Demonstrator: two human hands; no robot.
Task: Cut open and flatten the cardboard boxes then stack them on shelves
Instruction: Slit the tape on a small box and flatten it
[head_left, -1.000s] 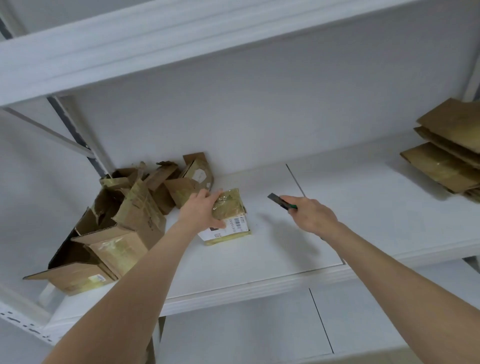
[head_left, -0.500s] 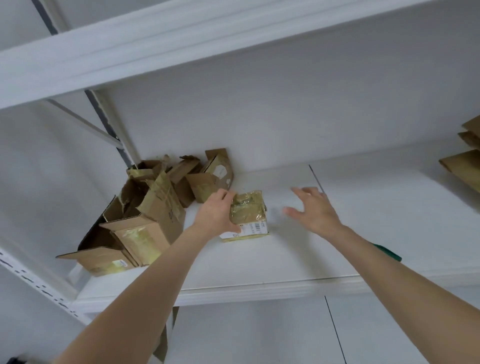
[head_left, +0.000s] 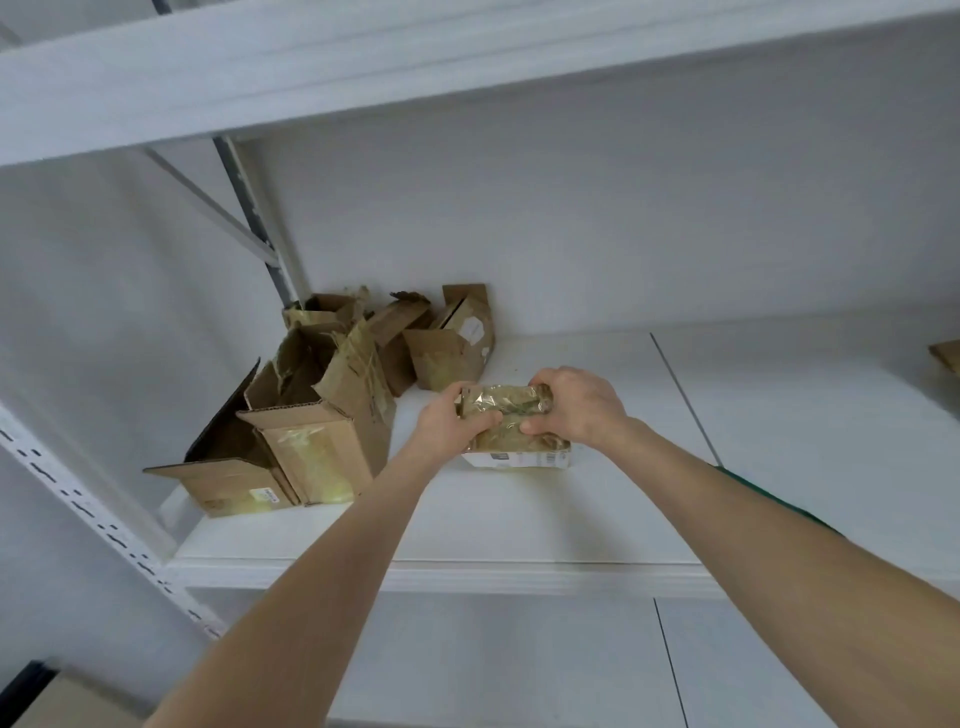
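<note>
both hands clamp the small taped box (head_left: 511, 423): l hand (head_left: 451, 422) w/ thumb on top, r hand (head_left: 579, 404) curled over far end. box sits on shelf (head_left: 545, 519) beside uncut pile (head_left: 332, 395), likely braced so you can pry it open.

Bare left hand (head_left: 448, 422), bare right hand (head_left: 582, 406), both forearms (head_left: 311, 571) uncovered, sleeveless

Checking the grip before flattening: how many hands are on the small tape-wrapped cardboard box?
2. The left hand grips the left end of the small tape-wrapped brown cardboard box; the right hand grips its right end. Both are fully visible.
</note>
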